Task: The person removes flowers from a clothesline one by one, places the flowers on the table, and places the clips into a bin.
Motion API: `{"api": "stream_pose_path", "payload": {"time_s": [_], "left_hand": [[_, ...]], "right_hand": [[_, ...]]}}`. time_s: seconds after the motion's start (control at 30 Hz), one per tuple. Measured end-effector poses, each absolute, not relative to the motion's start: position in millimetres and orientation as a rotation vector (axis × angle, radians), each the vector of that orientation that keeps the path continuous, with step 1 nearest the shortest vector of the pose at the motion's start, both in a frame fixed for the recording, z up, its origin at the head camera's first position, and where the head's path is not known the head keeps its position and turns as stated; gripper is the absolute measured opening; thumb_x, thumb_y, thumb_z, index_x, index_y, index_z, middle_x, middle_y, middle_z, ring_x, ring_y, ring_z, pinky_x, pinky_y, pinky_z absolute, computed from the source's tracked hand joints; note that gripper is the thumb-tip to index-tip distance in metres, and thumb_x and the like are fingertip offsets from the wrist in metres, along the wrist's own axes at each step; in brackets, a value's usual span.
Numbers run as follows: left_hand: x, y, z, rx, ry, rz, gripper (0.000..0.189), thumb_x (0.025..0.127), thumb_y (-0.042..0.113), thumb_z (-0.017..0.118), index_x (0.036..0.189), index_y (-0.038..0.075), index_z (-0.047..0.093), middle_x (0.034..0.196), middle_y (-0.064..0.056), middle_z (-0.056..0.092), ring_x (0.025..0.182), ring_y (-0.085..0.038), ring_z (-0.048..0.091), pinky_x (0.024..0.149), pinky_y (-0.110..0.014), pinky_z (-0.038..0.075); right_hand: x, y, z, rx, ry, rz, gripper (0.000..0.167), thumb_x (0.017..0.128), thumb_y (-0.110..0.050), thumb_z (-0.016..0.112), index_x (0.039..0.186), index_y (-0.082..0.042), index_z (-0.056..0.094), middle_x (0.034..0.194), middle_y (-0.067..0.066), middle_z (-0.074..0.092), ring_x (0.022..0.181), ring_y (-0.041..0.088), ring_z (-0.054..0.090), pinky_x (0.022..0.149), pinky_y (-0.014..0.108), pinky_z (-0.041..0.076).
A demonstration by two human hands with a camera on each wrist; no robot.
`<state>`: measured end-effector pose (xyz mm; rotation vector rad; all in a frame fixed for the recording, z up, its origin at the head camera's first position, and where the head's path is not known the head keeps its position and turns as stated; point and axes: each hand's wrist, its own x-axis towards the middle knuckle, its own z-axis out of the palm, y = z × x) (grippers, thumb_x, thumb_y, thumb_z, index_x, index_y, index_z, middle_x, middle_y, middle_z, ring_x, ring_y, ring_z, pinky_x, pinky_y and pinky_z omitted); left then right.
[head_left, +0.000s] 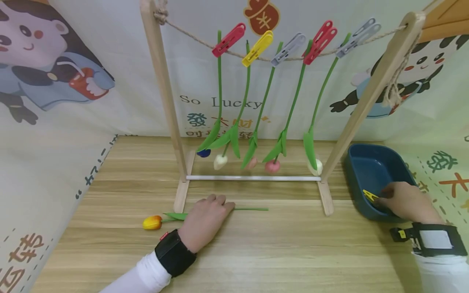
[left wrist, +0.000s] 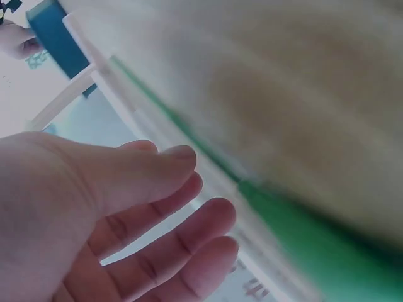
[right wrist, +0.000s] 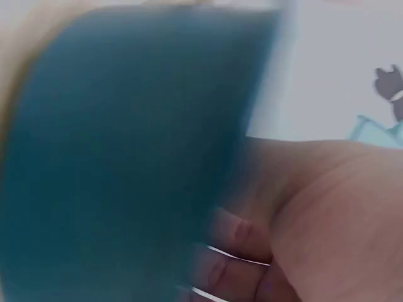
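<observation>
An orange-yellow tulip [head_left: 152, 222] lies on the wooden surface, its stem pointing right. Over the middle of that stem is my left hand [head_left: 205, 221]; in the left wrist view its fingers [left wrist: 189, 245] are loosely bent, with the green stem [left wrist: 182, 126] just past the fingertips and not gripped. My right hand [head_left: 406, 201] reaches into the dark blue basin [head_left: 377, 162] and pinches a yellow clothespin [head_left: 370, 195] near the basin's left wall. In the right wrist view the basin wall [right wrist: 119, 157] hides the fingertips and the clothespin.
Behind the hands stands a wooden frame [head_left: 163, 89] with a white crossbar [head_left: 253, 178]. Across its top runs a rope [head_left: 190, 37], where red, yellow and grey clothespins hold several tulips [head_left: 272, 166] heads down. A printed cloth [head_left: 91, 130] lines the back and sides.
</observation>
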<state>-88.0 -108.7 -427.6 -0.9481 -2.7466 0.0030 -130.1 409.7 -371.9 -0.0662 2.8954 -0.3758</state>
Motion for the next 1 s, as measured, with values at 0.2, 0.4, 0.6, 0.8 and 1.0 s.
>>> {"api": "stream_pose_path", "payload": {"time_s": [0.2,0.4,0.6,0.8,1.0], "left_hand": [[-84,-114,-397,-0.897,-2.717,-0.121,0.032,0.088,-0.003,0.083,0.117,0.011,0.078,0.098,-0.007,0.069,0.088,-0.027,0.068,0.069,-0.039,0.062],[-86,-120,-371,-0.799,-2.569,-0.383,0.018,0.092,0.013,0.085,0.109,0.011,0.078,0.091,-0.002,0.068,0.078,-0.022,0.068,0.06,-0.037,0.058],[-97,-127,-350,-0.724,-2.357,-0.582,0.018,0.093,0.015,0.084,0.105,0.003,0.078,0.093,-0.008,0.072,0.073,-0.022,0.068,0.058,-0.036,0.057],[-110,-134,-328,-0.664,-2.232,-0.728,0.022,0.096,0.012,0.081,0.112,-0.002,0.076,0.096,-0.014,0.072,0.08,-0.024,0.068,0.063,-0.035,0.057],[-122,-128,-302,-0.607,-2.119,-0.826,0.029,0.098,0.009,0.078,0.123,-0.004,0.071,0.102,-0.018,0.07,0.084,-0.029,0.066,0.067,-0.038,0.056]], "right_hand": [[-121,383,-332,-0.147,3.032,-0.339,0.051,0.096,-0.025,0.078,0.12,0.019,0.064,0.095,0.027,0.072,0.08,0.042,0.069,0.06,0.048,0.057],[-105,335,-276,-0.272,3.268,-0.228,0.048,0.094,-0.025,0.083,0.119,0.013,0.067,0.09,0.02,0.073,0.072,0.033,0.066,0.06,0.046,0.047],[-100,291,-227,-0.617,3.468,-0.215,0.04,0.088,-0.019,0.088,0.114,0.007,0.072,0.089,0.021,0.075,0.076,0.039,0.07,0.057,0.047,0.046],[-101,253,-184,-1.079,3.544,-0.283,0.032,0.083,-0.015,0.09,0.107,0.001,0.078,0.089,0.016,0.077,0.072,0.03,0.067,0.051,0.04,0.045],[-107,213,-147,-1.282,3.518,-0.357,0.028,0.094,-0.019,0.082,0.113,0.002,0.076,0.098,0.017,0.075,0.085,0.032,0.064,0.074,0.049,0.044]]}}
